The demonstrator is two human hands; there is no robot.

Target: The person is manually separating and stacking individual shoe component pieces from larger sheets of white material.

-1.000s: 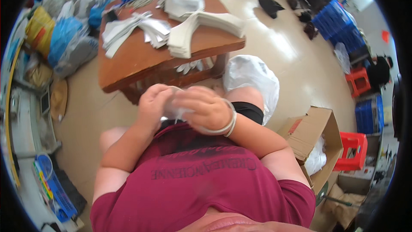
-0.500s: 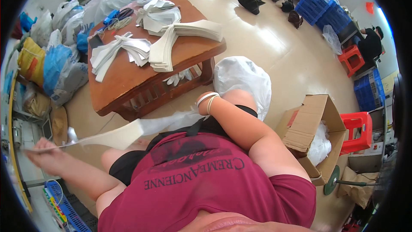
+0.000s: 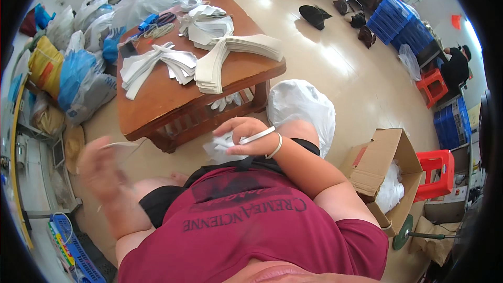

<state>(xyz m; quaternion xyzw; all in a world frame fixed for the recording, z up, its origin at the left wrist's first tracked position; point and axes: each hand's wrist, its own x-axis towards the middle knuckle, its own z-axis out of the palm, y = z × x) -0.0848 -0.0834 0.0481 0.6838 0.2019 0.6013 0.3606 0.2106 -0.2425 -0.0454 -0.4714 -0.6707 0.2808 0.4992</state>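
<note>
My left hand (image 3: 106, 174), smeared by motion, is raised at the left with a curved off-white piece (image 3: 123, 149) at its fingertips. In front of my lap is my right hand (image 3: 250, 135), its fingers bent and its thumb apart from them. A crumpled, translucent white film (image 3: 222, 152) hangs just under it; whether the fingers touch the film is hard to tell. White bands circle the right wrist. Beyond the hands, a brown wooden table (image 3: 141, 112) bears fanned stacks of similar off-white curved pieces (image 3: 209, 73).
Full plastic bags (image 3: 78, 81) crowd the left. A white bag (image 3: 301, 107) stands by my right knee. At the right are an open cardboard box (image 3: 374, 165) and a red stool (image 3: 436, 173). Blue crates (image 3: 390, 21) and a seated person (image 3: 455, 68) are farther back.
My left hand has come up and inward with the curved piece. My right hand has lifted, its fingers now visible. The film, stretched between the hands before, now bunches below the right one.
</note>
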